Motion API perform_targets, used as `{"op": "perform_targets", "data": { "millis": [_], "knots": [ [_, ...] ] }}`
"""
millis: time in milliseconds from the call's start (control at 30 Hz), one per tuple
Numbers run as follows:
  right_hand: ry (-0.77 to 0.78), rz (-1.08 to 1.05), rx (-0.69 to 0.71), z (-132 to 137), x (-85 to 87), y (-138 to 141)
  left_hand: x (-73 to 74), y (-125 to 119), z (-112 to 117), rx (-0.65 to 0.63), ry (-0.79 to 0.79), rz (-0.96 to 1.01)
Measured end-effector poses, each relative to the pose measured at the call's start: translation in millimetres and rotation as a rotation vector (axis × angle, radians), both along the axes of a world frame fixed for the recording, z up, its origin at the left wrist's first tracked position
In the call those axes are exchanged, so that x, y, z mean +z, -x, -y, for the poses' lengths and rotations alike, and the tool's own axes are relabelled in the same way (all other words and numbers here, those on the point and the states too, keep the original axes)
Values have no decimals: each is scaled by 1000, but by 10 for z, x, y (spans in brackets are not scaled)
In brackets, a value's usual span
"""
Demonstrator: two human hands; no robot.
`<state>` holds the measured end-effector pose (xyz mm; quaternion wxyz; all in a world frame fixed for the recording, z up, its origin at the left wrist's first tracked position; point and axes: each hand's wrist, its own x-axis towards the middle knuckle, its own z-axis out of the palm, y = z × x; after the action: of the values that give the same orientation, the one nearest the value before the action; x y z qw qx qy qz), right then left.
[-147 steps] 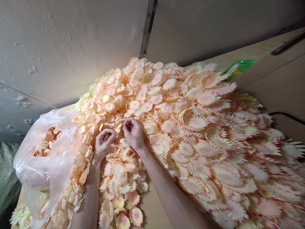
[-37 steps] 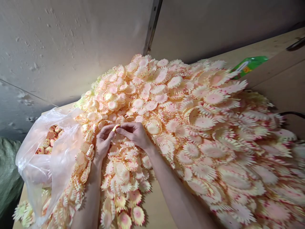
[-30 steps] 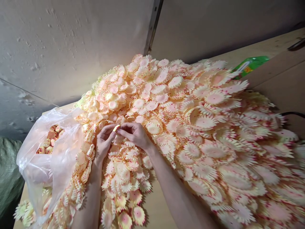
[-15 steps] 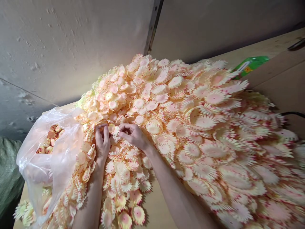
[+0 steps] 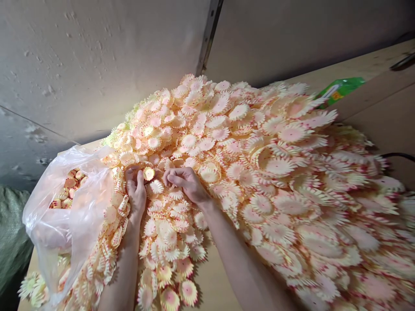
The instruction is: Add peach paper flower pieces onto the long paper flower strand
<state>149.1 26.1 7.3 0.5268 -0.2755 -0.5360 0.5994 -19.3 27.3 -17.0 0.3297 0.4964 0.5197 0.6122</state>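
The left hand (image 5: 136, 190) and right hand (image 5: 186, 183) are apart. One small flower (image 5: 148, 173) is at the left thumb, before the pile (image 5: 238, 112); whether either hand grips something, I cannot tell.

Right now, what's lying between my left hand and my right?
In the head view, a small yellowish disc shows beside the left hand; a pale fringed piece lies between it and the right hand.

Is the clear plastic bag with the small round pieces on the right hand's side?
No, the clear plastic bag lies to the left of the left hand.
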Motion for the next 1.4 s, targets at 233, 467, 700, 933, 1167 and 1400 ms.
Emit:
{"op": "perform_targets", "data": {
  "millis": [233, 467, 700, 933, 1167, 1400],
  "knots": [
    [69, 76, -83, 7, 15, 80, 194, -45, 91, -88, 55, 53],
    [68, 122, -60, -14, -48, 123, 206, -25, 132, -326, 14, 68],
    [36, 172, -114, -11, -1, 110, 215, -29, 128, -312, 13, 71],
    [95, 91, -70, -9, -14, 105, 220, -29, 129, -302, 29, 62],
    [134, 55, -49, -20, -31, 108, 232, -44, 136, -294, 70, 90],
    [113, 156, -58, -28, -49, 98, 208, -76, 165, -244, 67, -8]
  ]
}}
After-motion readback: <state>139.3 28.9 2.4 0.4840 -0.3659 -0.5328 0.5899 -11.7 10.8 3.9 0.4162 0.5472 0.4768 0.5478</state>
